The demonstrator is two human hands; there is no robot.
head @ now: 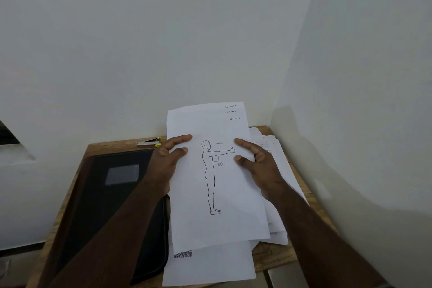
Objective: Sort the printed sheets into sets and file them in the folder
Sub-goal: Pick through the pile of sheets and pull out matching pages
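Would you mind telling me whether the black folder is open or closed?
Closed: the black folder lies flat, its cover and label window facing up.

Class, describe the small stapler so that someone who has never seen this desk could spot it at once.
Start at the wooden table in the wall corner, then find the closed black folder on its left side. Just beyond the folder's far edge, against the wall, lies the stapler: the only small silver thing there, with yellow-green tips, unlike the white sheets.
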